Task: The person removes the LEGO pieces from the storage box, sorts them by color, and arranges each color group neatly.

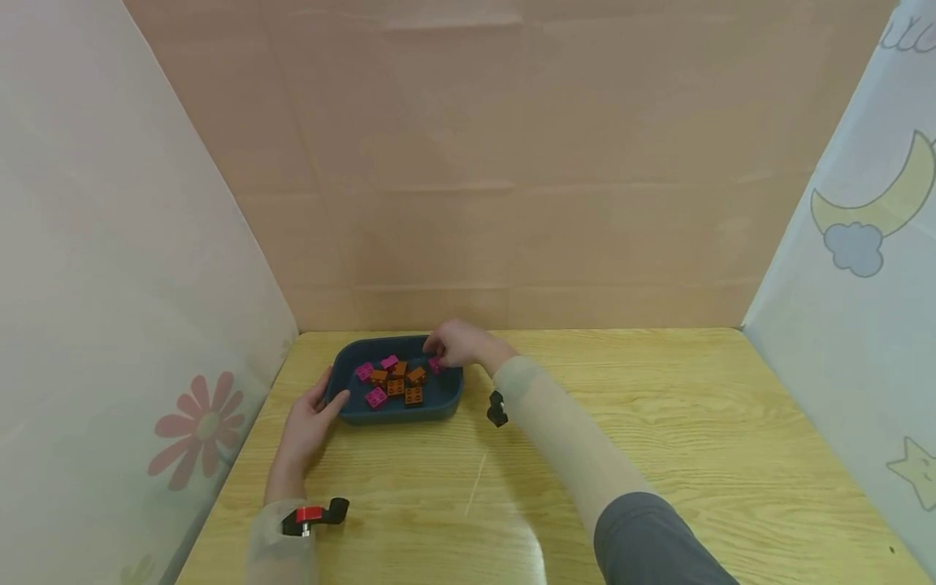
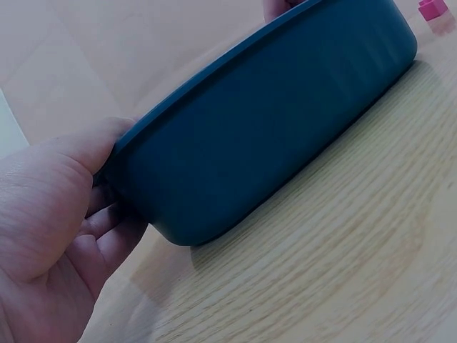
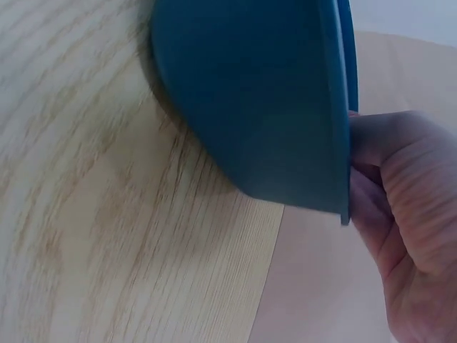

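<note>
A dark teal plastic tray (image 1: 398, 415) stands on the table with several pink and orange toy bricks in it. My left hand (image 1: 307, 422) holds its left end, thumb at the rim; in the left wrist view, the left hand (image 2: 64, 221) has fingers curled against the outer wall. Over the right end of the tray reaches my right hand (image 1: 461, 344), fingertips pinching a pink brick (image 1: 435, 366). From the right wrist, the tray wall (image 3: 250, 107) hides the fingertips of the right hand (image 3: 407, 207).
The tray stands near the back edge of the wooden table (image 1: 658, 439), close to a brown paper backdrop (image 1: 512, 203). Printed white sheets (image 1: 95, 244) flank both sides. Another pink brick (image 2: 432, 8) shows past the tray in the left wrist view.
</note>
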Demonstrator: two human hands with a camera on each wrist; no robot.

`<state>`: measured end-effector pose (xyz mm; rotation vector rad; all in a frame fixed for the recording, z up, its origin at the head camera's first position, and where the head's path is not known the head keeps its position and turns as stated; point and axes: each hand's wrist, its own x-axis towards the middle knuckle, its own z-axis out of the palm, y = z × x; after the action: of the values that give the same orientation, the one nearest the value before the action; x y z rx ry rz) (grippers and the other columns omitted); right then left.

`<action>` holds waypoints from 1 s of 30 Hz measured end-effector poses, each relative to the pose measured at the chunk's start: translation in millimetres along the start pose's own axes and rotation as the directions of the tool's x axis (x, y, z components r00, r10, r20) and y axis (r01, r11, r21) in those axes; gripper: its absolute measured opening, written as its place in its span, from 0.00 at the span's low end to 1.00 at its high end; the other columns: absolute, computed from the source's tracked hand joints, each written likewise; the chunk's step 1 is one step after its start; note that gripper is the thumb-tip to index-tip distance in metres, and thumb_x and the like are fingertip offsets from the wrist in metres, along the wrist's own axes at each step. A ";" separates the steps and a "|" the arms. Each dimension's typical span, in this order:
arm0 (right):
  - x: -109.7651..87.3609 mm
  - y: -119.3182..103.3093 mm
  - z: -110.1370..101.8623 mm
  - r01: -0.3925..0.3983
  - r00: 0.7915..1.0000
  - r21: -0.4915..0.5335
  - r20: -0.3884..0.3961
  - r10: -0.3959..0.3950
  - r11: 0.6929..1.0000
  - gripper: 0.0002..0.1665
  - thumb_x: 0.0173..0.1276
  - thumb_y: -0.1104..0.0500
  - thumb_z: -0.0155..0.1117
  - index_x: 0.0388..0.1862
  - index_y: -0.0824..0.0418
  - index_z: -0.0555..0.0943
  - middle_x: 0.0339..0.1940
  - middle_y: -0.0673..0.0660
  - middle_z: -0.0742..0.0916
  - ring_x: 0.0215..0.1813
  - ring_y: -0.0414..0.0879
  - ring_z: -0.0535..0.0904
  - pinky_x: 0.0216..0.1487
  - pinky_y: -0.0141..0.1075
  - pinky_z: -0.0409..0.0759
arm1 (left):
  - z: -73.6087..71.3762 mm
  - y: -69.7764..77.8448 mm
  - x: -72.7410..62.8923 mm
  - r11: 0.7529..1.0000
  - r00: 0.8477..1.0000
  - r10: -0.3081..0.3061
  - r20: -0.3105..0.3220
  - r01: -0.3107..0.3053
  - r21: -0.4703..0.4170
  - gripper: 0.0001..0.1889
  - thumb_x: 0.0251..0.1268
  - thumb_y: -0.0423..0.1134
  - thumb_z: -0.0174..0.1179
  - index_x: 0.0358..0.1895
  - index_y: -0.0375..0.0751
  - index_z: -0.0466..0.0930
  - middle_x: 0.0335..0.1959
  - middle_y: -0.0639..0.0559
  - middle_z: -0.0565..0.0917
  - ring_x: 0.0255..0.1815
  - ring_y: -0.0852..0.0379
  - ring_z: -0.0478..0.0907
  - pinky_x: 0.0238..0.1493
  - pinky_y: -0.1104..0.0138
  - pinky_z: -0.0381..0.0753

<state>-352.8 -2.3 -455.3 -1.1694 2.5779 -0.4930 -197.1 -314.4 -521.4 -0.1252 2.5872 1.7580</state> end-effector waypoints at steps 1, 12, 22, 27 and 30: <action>0.9 -1.5 0.5 0.004 1.000 -0.007 0.004 -0.004 1.000 0.22 0.72 0.65 0.75 0.64 0.61 0.88 0.52 0.54 0.92 0.53 0.44 0.87 0.57 0.37 0.85 | -0.1 -2.8 0.9 1.000 1.000 0.004 -0.004 -0.004 0.002 0.40 0.84 0.48 0.60 0.88 0.45 0.49 0.87 0.43 0.53 0.85 0.42 0.55 0.79 0.51 0.60; 2.7 -1.5 15.7 0.042 0.999 0.105 0.017 -0.044 0.994 0.24 0.72 0.64 0.74 0.66 0.60 0.86 0.57 0.56 0.91 0.56 0.45 0.87 0.57 0.35 0.85 | 5.9 -12.4 -0.7 1.000 1.000 0.019 -0.018 -0.019 -0.024 0.42 0.81 0.54 0.63 0.88 0.49 0.52 0.87 0.48 0.55 0.85 0.46 0.56 0.78 0.57 0.62; 0.3 1.8 15.1 0.014 1.000 0.326 0.016 -0.020 0.945 0.24 0.71 0.67 0.73 0.66 0.63 0.86 0.58 0.59 0.91 0.55 0.45 0.88 0.54 0.36 0.86 | 6.8 -11.6 0.2 0.999 0.999 0.036 -0.018 -0.036 -0.039 0.42 0.82 0.52 0.62 0.88 0.46 0.52 0.87 0.46 0.55 0.85 0.44 0.56 0.79 0.54 0.61; 2.3 -0.7 15.2 0.028 0.999 0.280 0.018 -0.034 0.959 0.24 0.72 0.66 0.73 0.66 0.61 0.87 0.57 0.57 0.91 0.56 0.45 0.88 0.54 0.36 0.87 | 5.9 -12.3 1.4 0.999 0.999 0.028 -0.017 -0.029 -0.044 0.42 0.82 0.51 0.62 0.88 0.46 0.52 0.87 0.46 0.54 0.85 0.44 0.55 0.80 0.53 0.60; 3.0 -0.8 15.6 0.040 0.999 0.260 0.015 -0.046 0.965 0.23 0.72 0.66 0.73 0.66 0.61 0.87 0.57 0.58 0.91 0.56 0.45 0.88 0.54 0.36 0.87 | 5.2 -14.5 2.8 0.999 1.000 0.021 -0.017 -0.021 -0.050 0.41 0.83 0.49 0.62 0.88 0.45 0.51 0.88 0.46 0.54 0.86 0.44 0.54 0.80 0.53 0.59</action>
<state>-348.4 -8.1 -469.4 -1.1331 2.3842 -0.7969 -199.0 -315.0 -537.0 -0.1138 2.5657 1.8371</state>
